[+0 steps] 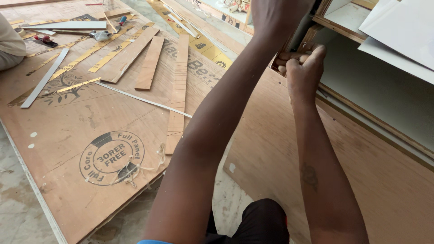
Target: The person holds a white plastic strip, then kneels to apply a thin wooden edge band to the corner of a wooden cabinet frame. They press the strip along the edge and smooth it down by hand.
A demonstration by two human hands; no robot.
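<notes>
The right hand (304, 68) is curled tight, its fingers pressed against the wooden edge of a cabinet frame (337, 27) just above it. The left hand (275, 18) is raised just left of it, gripping a dark, narrow object that is mostly hidden, so what it is cannot be told. Well left of both hands, loose wooden strips (149, 63) lie on a plywood sheet (68, 122) on the floor.

Bright, even daylight fills the scene; shadows are soft and faint. The white panels (402, 27) at upper right look slightly washed out. Focus is sharp throughout, with mild wide-angle stretching toward the edges.
</notes>
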